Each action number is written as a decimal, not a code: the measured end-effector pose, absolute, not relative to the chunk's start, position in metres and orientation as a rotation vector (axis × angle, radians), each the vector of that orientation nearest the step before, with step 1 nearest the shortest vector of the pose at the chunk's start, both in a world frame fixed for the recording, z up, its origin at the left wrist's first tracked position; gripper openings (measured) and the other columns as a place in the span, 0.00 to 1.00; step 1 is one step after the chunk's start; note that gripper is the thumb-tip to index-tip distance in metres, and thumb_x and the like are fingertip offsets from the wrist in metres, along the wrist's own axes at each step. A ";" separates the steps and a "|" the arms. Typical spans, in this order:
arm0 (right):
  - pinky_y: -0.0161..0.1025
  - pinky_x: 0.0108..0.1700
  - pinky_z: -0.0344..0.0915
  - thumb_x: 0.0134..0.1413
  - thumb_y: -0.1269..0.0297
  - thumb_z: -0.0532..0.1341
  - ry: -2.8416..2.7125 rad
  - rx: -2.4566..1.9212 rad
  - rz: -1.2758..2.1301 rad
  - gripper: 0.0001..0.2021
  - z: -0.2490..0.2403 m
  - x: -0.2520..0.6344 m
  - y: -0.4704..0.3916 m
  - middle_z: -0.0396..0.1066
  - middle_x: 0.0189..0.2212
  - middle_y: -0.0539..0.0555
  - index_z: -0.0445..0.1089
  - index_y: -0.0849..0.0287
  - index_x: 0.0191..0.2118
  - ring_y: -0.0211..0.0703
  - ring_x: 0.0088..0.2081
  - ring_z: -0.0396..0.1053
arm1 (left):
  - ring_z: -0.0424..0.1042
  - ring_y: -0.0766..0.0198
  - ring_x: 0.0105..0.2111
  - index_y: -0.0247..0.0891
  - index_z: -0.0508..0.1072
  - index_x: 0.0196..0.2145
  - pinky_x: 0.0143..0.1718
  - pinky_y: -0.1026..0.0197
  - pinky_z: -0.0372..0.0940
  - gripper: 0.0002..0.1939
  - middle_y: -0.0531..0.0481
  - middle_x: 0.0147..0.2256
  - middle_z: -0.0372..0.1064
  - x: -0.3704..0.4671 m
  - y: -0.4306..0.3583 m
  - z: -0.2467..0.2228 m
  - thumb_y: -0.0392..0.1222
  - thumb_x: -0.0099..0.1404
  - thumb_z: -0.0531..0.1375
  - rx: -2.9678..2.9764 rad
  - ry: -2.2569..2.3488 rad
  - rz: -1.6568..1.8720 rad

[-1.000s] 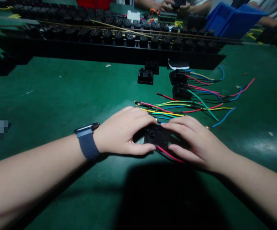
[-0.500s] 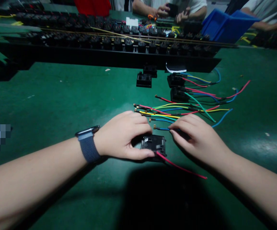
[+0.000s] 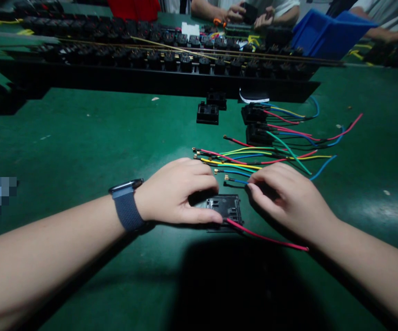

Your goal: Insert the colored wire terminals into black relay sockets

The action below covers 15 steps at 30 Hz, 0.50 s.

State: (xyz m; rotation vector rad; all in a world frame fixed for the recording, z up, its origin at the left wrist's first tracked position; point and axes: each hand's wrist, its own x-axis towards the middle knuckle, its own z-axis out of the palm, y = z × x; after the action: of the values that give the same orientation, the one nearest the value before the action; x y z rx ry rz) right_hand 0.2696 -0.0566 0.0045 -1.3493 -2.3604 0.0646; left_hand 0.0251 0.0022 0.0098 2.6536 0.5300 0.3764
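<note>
My left hand [image 3: 185,193], with a watch on the wrist, grips a small black plastic housing [image 3: 231,205] between thumb and fingers on the green table. A red wire [image 3: 271,238] runs from under my thumb tip at the housing and trails right. Just right of it, my right hand [image 3: 287,197] pinches a blue wire [image 3: 241,181] between thumb and forefinger. That wire's brass terminal points left and hovers slightly above the tabletop, over its shadow. Beyond both hands lies a spread of loose coloured wires [image 3: 243,163] with metal terminals.
Two black housings [image 3: 257,134] with wires attached lie farther back, beside bare black housings [image 3: 207,113]. A long black rack [image 3: 144,82] of dark parts spans the back. A blue bin [image 3: 326,34] stands behind it, near other people's hands.
My right hand has moved slightly right and lifted the blue wire's terminal off the table. The housing under my left hand has shifted a little right, its red wire swinging with it.
</note>
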 end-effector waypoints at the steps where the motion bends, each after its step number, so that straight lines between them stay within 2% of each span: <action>1: 0.42 0.37 0.65 0.57 0.69 0.58 -2.354 -1.359 0.062 0.04 0.004 0.270 -0.057 0.73 0.30 0.56 0.70 0.62 0.35 0.46 0.34 0.69 | 0.69 0.59 0.36 0.36 0.73 0.37 0.38 0.58 0.59 0.25 0.45 0.34 0.71 0.025 0.002 0.011 0.62 0.63 0.53 2.640 0.540 0.377; 6: 0.40 0.38 0.67 0.58 0.68 0.57 -2.352 -1.366 0.059 0.06 0.003 0.269 -0.059 0.75 0.32 0.55 0.71 0.62 0.37 0.45 0.35 0.72 | 0.69 0.60 0.37 0.35 0.73 0.36 0.40 0.59 0.61 0.16 0.46 0.34 0.71 0.025 0.004 0.010 0.49 0.68 0.52 2.619 0.731 0.445; 9: 0.40 0.38 0.68 0.58 0.68 0.57 -2.357 -1.370 0.030 0.06 0.002 0.269 -0.059 0.76 0.33 0.55 0.71 0.61 0.37 0.45 0.35 0.73 | 0.69 0.60 0.40 0.35 0.73 0.39 0.42 0.60 0.62 0.12 0.45 0.38 0.72 0.025 0.005 0.005 0.41 0.68 0.52 2.607 0.849 0.510; 15: 0.41 0.38 0.69 0.59 0.67 0.57 -2.372 -1.384 0.036 0.07 0.002 0.270 -0.060 0.77 0.33 0.55 0.72 0.60 0.38 0.46 0.36 0.74 | 0.68 0.59 0.43 0.39 0.70 0.50 0.43 0.59 0.63 0.15 0.45 0.42 0.71 0.024 0.005 0.001 0.38 0.67 0.53 2.632 0.903 0.421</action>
State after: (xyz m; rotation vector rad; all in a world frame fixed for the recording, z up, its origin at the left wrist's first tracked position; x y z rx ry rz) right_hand 0.2704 -0.0596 0.0019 -1.3838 -2.3718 0.0362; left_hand 0.0241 0.0052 0.0011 2.6319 0.9028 0.4213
